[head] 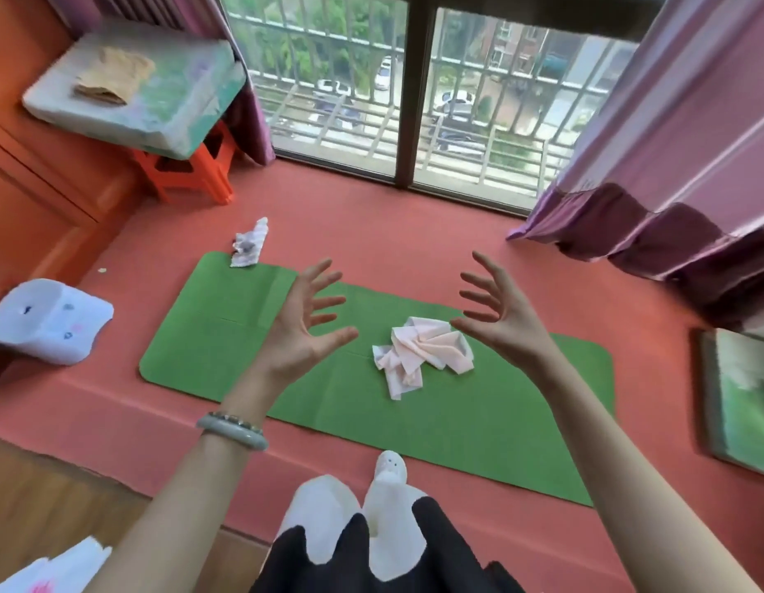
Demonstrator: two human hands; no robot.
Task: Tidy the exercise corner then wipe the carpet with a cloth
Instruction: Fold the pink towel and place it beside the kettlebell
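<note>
A green exercise mat point(226, 336) lies flat on the red carpet point(393, 224). A crumpled pale pink cloth point(423, 353) sits near the mat's middle. A second, grey-and-white crumpled cloth point(249, 243) lies at the mat's far left corner. My left hand point(307, 318) hovers above the mat, left of the pink cloth, fingers spread, holding nothing. My right hand point(500, 310) hovers just right of and above the pink cloth, fingers spread and slightly bent, also empty.
An orange plastic stool point(192, 169) at the back left carries a cushion point(149, 100) with a tan cloth point(112, 77) on it. A white cat-faced stool point(50, 321) stands left of the mat. A framed picture point(744, 400) lies at right. Purple curtains point(679, 156) flank the window.
</note>
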